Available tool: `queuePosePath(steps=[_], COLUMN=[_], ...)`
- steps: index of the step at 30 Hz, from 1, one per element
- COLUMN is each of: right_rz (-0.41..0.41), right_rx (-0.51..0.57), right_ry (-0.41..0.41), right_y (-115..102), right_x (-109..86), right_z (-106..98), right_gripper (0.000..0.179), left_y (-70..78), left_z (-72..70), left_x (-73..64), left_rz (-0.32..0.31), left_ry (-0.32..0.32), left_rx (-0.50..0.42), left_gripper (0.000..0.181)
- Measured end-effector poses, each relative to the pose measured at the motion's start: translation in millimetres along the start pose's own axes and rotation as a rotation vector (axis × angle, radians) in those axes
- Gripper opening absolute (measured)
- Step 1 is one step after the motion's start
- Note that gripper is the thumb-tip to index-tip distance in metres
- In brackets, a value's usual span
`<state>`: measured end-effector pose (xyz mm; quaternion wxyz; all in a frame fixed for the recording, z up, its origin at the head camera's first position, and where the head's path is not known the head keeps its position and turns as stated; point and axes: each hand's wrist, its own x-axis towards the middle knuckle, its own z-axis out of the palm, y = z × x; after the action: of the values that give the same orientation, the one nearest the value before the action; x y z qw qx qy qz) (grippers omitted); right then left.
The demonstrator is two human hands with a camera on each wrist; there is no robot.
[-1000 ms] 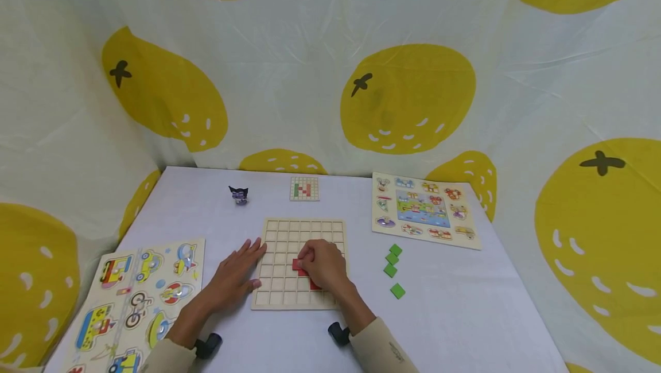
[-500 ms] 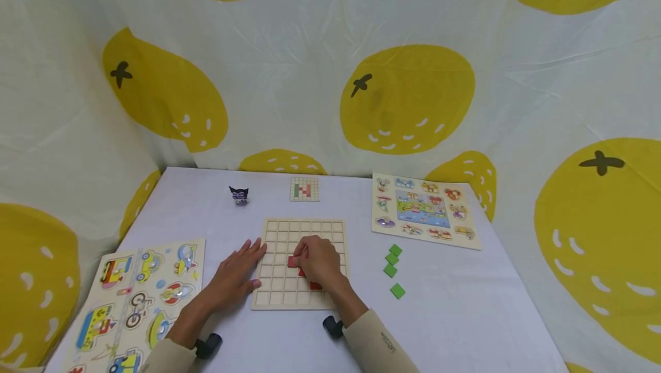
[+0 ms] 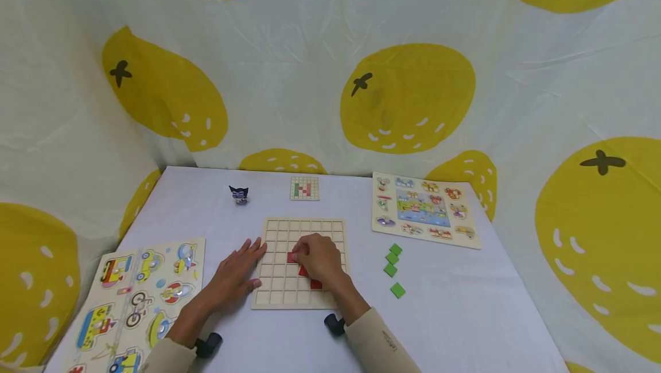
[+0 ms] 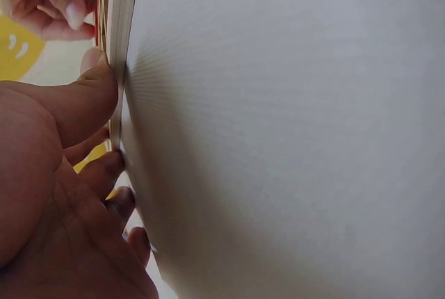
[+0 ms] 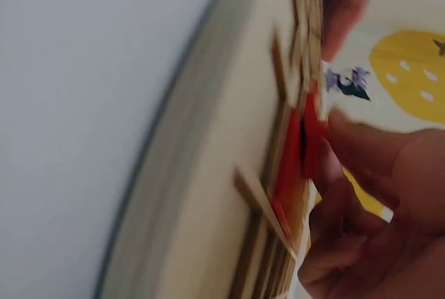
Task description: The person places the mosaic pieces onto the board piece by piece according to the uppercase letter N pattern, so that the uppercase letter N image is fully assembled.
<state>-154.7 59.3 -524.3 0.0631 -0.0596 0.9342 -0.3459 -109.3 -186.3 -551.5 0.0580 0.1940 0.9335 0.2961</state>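
Note:
A wooden grid board (image 3: 276, 284) lies at the middle of the table. My left hand (image 3: 234, 276) rests at its left edge with fingers extended; in the left wrist view the thumb (image 4: 83, 101) touches the board's side. Over the grid, my right hand (image 3: 320, 258) pinches a red square tile (image 3: 291, 257) between thumb and fingers. In the right wrist view this tile (image 5: 311, 149) stands tilted just above the grid. Two more red spots, a tile (image 3: 302, 271) and another tile (image 3: 316, 284), show in cells below, partly covered by the right hand.
Several green square tiles (image 3: 391, 269) lie right of the board. Behind it are a small pattern card (image 3: 304, 196) and a dark figurine (image 3: 240, 195). A vehicle puzzle board (image 3: 170, 272) lies at the left, and another picture puzzle (image 3: 382, 221) at the back right.
My right hand has shifted slightly left and away from me with the red tile, and more of the red tiles below shows. The left hand stays in place.

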Motion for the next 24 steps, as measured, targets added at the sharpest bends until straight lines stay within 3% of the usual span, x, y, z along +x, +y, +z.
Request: queuePosePath(steps=[7, 13, 18, 24], right_rz=[-0.023, -0.071, -0.065, -0.093], right_rx=[-0.007, -0.034, -0.089, -0.107], right_ry=[-0.023, 0.014, 0.039, 0.013], right_y=[10.2, 8.9, 11.2, 15.6], right_x=[-15.9, -19.2, -18.0, -15.6], right_z=[-8.7, -7.4, -6.1, -6.3], right_gripper=[0.022, 0.017, 0.019, 0.02], left_y=[3.5, 3.3, 2.3, 1.0], left_z=[-2.2, -2.5, -1.5, -0.4], left_x=[0.2, 0.5, 0.4, 0.1], left_rz=[0.007, 0.007, 0.0, 0.001], left_ry=[0.008, 0.005, 0.001, 0.011], left_rx=[-0.007, 0.0, 0.0, -0.004], left_gripper=[0.083, 0.084, 0.084, 0.084])
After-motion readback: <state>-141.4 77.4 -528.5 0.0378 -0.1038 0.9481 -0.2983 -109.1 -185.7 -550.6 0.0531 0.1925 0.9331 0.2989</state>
